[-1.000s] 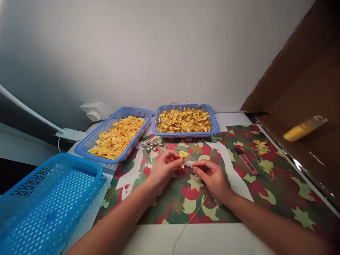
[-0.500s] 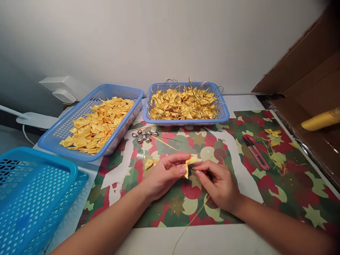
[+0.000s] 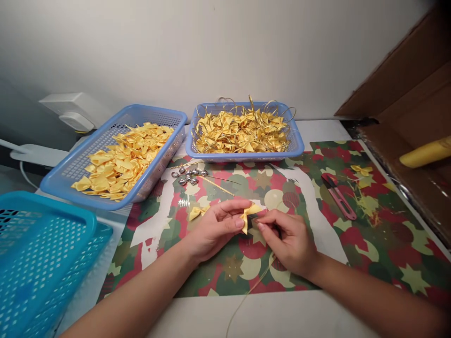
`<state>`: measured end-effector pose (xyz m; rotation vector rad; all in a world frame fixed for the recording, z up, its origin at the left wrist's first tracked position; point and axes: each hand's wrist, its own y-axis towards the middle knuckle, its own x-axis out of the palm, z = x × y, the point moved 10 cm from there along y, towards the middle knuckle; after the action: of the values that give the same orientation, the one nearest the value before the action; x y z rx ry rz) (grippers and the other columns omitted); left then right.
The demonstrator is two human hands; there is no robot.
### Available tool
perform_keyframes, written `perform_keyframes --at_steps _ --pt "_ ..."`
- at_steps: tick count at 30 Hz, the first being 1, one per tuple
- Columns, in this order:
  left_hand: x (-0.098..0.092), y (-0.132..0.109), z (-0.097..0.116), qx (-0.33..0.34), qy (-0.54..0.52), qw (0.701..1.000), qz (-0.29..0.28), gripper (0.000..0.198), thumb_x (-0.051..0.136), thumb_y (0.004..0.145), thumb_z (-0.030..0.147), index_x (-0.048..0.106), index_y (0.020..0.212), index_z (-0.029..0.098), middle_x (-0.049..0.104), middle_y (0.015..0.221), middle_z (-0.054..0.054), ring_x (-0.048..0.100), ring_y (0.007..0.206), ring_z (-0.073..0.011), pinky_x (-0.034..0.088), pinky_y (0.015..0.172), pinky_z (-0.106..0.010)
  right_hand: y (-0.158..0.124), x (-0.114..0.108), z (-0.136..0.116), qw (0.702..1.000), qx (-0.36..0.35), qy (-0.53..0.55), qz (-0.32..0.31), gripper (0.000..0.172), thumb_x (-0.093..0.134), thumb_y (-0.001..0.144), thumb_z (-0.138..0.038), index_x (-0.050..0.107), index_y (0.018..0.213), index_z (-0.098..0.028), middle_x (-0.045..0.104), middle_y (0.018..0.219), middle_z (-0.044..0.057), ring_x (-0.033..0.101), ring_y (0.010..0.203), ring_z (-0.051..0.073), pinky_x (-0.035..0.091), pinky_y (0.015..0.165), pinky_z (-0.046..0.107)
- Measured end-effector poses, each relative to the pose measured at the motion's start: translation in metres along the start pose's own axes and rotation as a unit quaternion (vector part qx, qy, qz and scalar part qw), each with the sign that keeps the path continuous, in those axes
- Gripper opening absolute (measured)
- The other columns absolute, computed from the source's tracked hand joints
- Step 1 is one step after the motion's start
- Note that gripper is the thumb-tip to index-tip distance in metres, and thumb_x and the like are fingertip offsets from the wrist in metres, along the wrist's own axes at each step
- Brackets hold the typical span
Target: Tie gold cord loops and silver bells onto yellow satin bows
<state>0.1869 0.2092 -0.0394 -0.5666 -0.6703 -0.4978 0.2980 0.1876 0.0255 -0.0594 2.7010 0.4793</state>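
My left hand point(image 3: 220, 227) pinches a small yellow satin ribbon bow point(image 3: 245, 218) between thumb and fingers. Just right of that bow, my right hand point(image 3: 287, 237) is closed in a pinch on a thin needle-like piece, mostly hidden by the fingertips. A fine pale thread point(image 3: 259, 280) runs from under my right hand down past the mat's near edge, and a loop of it shows behind the hand. Another yellow bow point(image 3: 198, 212) lies on the mat, partly behind my left hand. Several silver bells point(image 3: 190, 175) are clustered farther back, beside gold cords point(image 3: 216, 185).
A blue basket of bows point(image 3: 116, 203) stands back left; another basket point(image 3: 243, 156), with corded bows, is behind the mat point(image 3: 218, 286). A teal basket point(image 3: 45, 199) is at left. Pink thread snips point(image 3: 338, 197), thread scraps point(image 3: 366, 204) and a cardboard box point(image 3: 391, 98) are at right.
The view has shifted slightly, moving everything a little up and left. Both hands keep their pinches close together, with the bow still in my left hand.
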Motion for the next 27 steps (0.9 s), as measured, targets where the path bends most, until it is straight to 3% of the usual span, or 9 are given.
perform_keyframes --at_steps 5,9,15,21,27 --pt "0.0 0.0 -0.003 -0.015 0.004 1.0 -0.004 0.03 0.084 0.067 0.02 0.077 0.097 0.022 0.076 0.097 -0.004 0.068 0.088 -0.0167 0.048 0.087 -0.029 0.0 0.0 -0.003 1.0 -0.01 -0.003 0.001 0.013 0.052 0.085 -0.014 0.061 0.077 -0.018 0.04 0.049 -0.006 0.035 0.042 0.007 0.03 0.042 0.02" --pt "0.002 0.0 -0.004 -0.022 0.006 1.0 -0.015 0.031 0.084 0.068 0.022 0.077 0.098 0.022 0.076 0.099 -0.004 0.068 0.09 -0.0161 0.049 0.085 -0.026 0.0 0.002 -0.002 1.0 -0.013 -0.007 -0.015 0.014 0.052 0.087 -0.015 0.063 0.078 -0.018 0.051 0.052 -0.003 0.038 0.043 0.007 0.034 0.043 0.02" --pt "0.007 -0.002 -0.006 -0.031 0.003 0.999 -0.039 0.031 0.083 0.07 0.023 0.077 0.1 0.023 0.076 0.1 -0.003 0.067 0.092 -0.0141 0.047 0.087 -0.024 -0.001 0.004 -0.004 0.999 -0.027 0.002 -0.031 0.013 0.053 0.088 -0.015 0.064 0.081 -0.018 0.067 0.068 0.002 0.053 0.051 0.01 0.041 0.048 0.022" --pt "0.012 -0.001 -0.006 -0.027 -0.002 0.998 -0.054 0.028 0.082 0.071 0.022 0.077 0.098 0.023 0.076 0.095 -0.002 0.066 0.088 -0.0118 0.046 0.084 -0.022 0.0 0.007 -0.003 0.999 -0.028 0.009 -0.043 0.014 0.053 0.089 -0.014 0.063 0.079 -0.019 0.068 0.07 0.003 0.063 0.064 0.013 0.047 0.058 0.023" --pt "0.008 0.0 -0.003 -0.023 -0.013 0.999 -0.033 0.027 0.081 0.069 0.022 0.078 0.096 0.02 0.075 0.087 -0.003 0.063 0.08 -0.0123 0.046 0.078 -0.022 0.0 0.008 0.004 0.999 0.005 0.007 -0.045 0.014 0.053 0.09 -0.014 0.063 0.081 -0.019 0.071 0.077 0.003 0.063 0.064 0.012 0.046 0.057 0.022"
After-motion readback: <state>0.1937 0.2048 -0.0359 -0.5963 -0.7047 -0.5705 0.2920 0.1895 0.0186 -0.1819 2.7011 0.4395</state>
